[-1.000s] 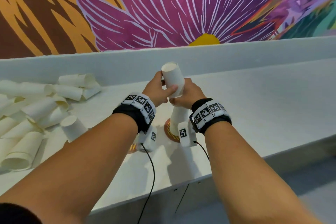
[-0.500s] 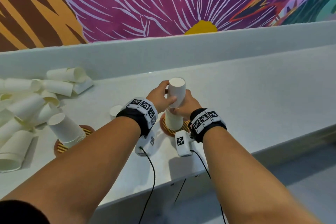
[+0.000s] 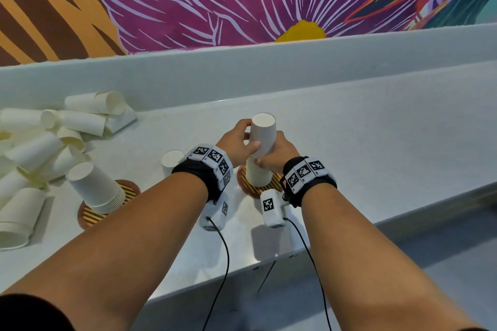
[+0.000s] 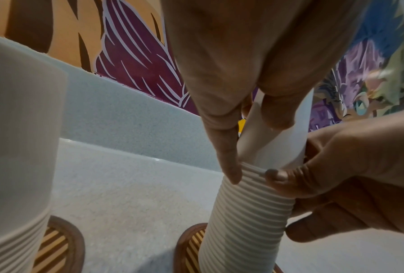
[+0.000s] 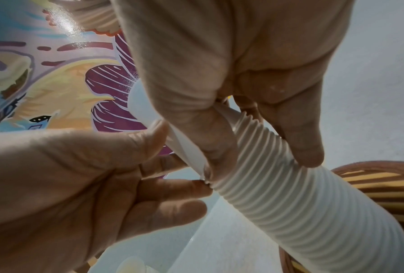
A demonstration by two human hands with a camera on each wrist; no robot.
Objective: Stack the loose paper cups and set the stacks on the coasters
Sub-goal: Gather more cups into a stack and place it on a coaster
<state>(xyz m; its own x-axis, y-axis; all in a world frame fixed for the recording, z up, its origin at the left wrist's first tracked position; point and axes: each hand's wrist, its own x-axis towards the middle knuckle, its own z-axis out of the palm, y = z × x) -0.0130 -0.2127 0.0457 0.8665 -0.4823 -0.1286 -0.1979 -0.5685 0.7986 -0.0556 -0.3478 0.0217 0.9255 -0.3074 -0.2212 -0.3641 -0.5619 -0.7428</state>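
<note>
Cups (image 3: 262,135) held inverted by both the left hand (image 3: 236,142) and right hand (image 3: 279,152) sit partway onto the stack (image 3: 256,174) on the striped coaster (image 3: 274,186), so press straight down, keeping rims aligned to avoid tipping.

Overhead view; two close wrist views

Black wristbands (image 3: 200,173), checkered white tags
</note>
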